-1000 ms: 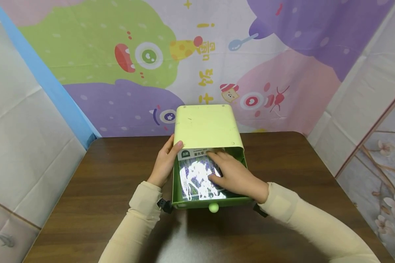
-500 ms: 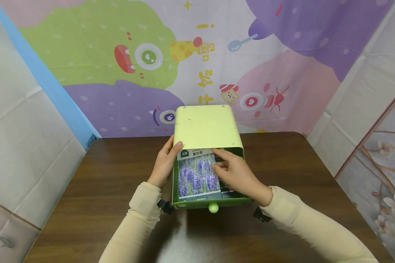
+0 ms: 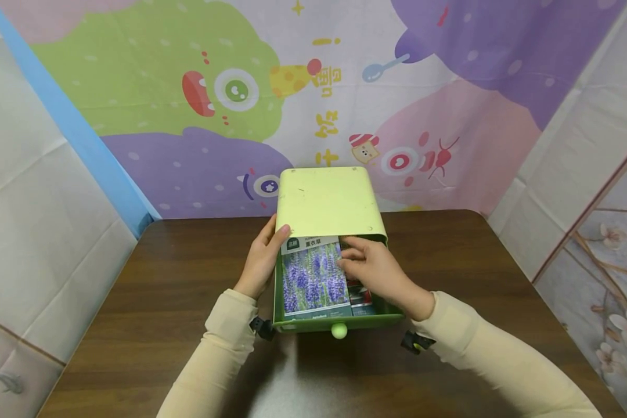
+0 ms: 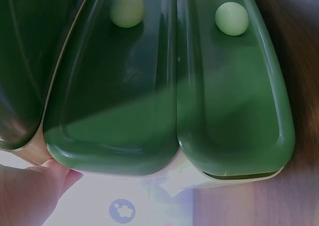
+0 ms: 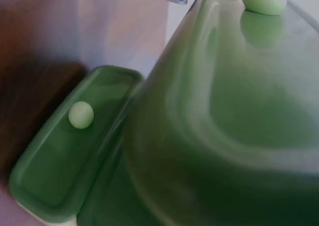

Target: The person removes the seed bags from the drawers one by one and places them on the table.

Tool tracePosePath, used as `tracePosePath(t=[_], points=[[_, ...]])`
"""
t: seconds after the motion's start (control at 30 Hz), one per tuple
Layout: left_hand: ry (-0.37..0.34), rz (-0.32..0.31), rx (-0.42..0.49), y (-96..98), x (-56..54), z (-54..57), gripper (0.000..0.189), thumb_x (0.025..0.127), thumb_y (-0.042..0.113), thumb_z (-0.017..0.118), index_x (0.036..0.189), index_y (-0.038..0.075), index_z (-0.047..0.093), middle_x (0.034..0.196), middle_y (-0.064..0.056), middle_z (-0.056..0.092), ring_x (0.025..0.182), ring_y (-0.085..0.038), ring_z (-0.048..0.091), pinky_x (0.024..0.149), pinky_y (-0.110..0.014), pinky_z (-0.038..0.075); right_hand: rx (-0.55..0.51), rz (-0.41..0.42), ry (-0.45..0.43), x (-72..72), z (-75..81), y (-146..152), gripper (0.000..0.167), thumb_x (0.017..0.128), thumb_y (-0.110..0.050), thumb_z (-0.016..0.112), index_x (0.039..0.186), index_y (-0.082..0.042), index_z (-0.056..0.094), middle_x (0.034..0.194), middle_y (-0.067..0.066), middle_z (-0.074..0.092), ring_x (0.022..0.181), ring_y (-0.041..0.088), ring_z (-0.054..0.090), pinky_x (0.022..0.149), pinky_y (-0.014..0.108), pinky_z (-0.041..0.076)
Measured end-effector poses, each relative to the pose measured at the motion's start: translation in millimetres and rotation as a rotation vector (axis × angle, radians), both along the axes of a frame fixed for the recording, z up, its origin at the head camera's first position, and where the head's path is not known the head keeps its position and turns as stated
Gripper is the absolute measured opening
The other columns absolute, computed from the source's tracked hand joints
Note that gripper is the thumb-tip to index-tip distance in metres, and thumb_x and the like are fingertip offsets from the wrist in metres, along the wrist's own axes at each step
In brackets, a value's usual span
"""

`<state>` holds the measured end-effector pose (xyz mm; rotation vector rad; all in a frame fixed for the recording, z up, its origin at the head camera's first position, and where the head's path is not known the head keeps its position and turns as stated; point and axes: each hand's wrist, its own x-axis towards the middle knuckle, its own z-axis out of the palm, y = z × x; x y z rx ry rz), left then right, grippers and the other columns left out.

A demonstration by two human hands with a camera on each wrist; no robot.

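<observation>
Flower packet | in green drawer | between left and right hands

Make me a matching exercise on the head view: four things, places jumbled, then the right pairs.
1. Rectangular purple-flower packet
2. Pale-green ball knob
3. Bare left hand
4. Bare right hand

A. Against the left side of the yellow-green boxy cabinet
B. Near the packet's right edge
C. On the front of the open green drawer
D. Lying inside the drawer

Pairs: 1D, 2C, 3A, 4B
</observation>
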<state>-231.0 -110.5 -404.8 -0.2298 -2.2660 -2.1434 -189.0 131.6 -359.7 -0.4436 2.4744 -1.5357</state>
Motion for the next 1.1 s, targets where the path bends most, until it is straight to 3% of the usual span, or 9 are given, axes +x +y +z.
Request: tracePosePath(t=[0.1, 0.17, 0.23, 0.3, 0.43, 0.57, 0.77, 1.1], points=[[-0.006, 0.008, -0.009, -0.1, 0.2, 0.1, 0.070, 0.100, 0.046, 0.052, 0.157, 0.022, 0.021, 0.162, 0.000, 0.023, 0.150, -0.020, 0.022, 0.121, -0.047, 0.025, -0.036, 0.009, -0.054, -2.5, -1.3, -1.1, 0.052, 0.096, -0.013, 0.060, 0.144, 0.000, 0.044, 0.114, 0.015, 0.070, 0.095, 0.023, 0.070, 0.079, 0.036, 0.059], [-0.009, 0.013, -0.017, -0.1, 0.6, 0.3, 0.072, 0.099, 0.047, 0.053, 0.158, 0.021, 0.020, 0.162, 0.000, 0.023, 0.150, -0.020, 0.022, 0.121, -0.047, 0.025, -0.057, 0.029, -0.093, -3.4, -1.7, -2.1, 0.045, 0.096, -0.011, 0.061, 0.137, 0.002, 0.049, 0.092, 0.008, 0.070, 0.091, 0.019, 0.069, 0.077, 0.035, 0.060], [-0.009, 0.014, -0.021, -0.2, 0.7, 0.3, 0.072, 0.099, 0.048, 0.053, 0.158, 0.021, 0.020, 0.162, 0.000, 0.023, 0.150, -0.020, 0.022, 0.121, -0.047, 0.025, -0.077, 0.059, -0.134, -4.0, -1.9, -3.1, 0.030, 0.095, -0.010, 0.060, 0.122, 0.002, 0.054, 0.070, -0.001, 0.057, 0.081, 0.013, 0.065, 0.072, 0.033, 0.059], [-0.007, 0.013, -0.025, -0.3, 0.7, 0.3, 0.073, 0.099, 0.048, 0.052, 0.158, 0.021, 0.020, 0.162, 0.000, 0.023, 0.150, -0.021, 0.022, 0.121, -0.048, 0.025, -0.090, 0.094, -0.167, -4.2, -2.2, -3.9, 0.014, 0.096, -0.009, 0.059, 0.101, 0.000, 0.050, 0.061, -0.006, 0.035, 0.071, 0.009, 0.055, 0.065, 0.029, 0.054], [-0.004, 0.010, -0.026, -0.1, 0.9, 0.7, 0.073, 0.099, 0.049, 0.052, 0.158, 0.021, 0.020, 0.162, 0.000, 0.023, 0.150, -0.021, 0.023, 0.120, -0.049, 0.025, -0.105, 0.123, -0.192, -4.1, -2.2, -5.1, 0.029, 0.097, -0.008, 0.058, 0.082, -0.005, 0.033, 0.062, -0.003, 0.017, 0.063, 0.014, 0.036, 0.058, 0.028, 0.042], [-0.005, 0.005, -0.021, 0.2, 1.1, 1.0, 0.071, 0.099, 0.048, 0.052, 0.157, 0.022, 0.021, 0.162, 0.000, 0.023, 0.150, -0.021, 0.023, 0.120, -0.048, 0.025, -0.089, 0.090, -0.166, -5.1, -3.7, -4.6, 0.025, 0.097, -0.010, 0.058, 0.085, -0.006, 0.036, 0.061, -0.003, 0.019, 0.062, 0.014, 0.038, 0.058, 0.029, 0.044], [-0.008, 0.012, -0.013, 0.5, 0.1, 0.1, 0.070, 0.099, 0.047, 0.052, 0.157, 0.022, 0.022, 0.162, 0.000, 0.025, 0.149, -0.021, 0.024, 0.120, -0.046, 0.026, -0.124, 0.048, -0.136, -6.8, -2.2, -1.8, 0.025, 0.098, -0.009, 0.055, 0.084, -0.005, 0.036, 0.059, -0.004, 0.022, 0.054, 0.013, 0.030, 0.057, 0.028, 0.042], [-0.006, 0.015, -0.011, 0.6, 0.1, -0.2, 0.069, 0.099, 0.048, 0.052, 0.157, 0.023, 0.023, 0.162, 0.000, 0.026, 0.149, -0.022, 0.026, 0.120, -0.046, 0.026, -0.226, 0.029, -0.242, -4.3, 7.1, 1.6, 0.033, 0.098, -0.011, 0.053, 0.075, -0.006, 0.029, 0.056, -0.005, 0.020, 0.055, 0.013, 0.018, 0.056, 0.025, 0.028]])
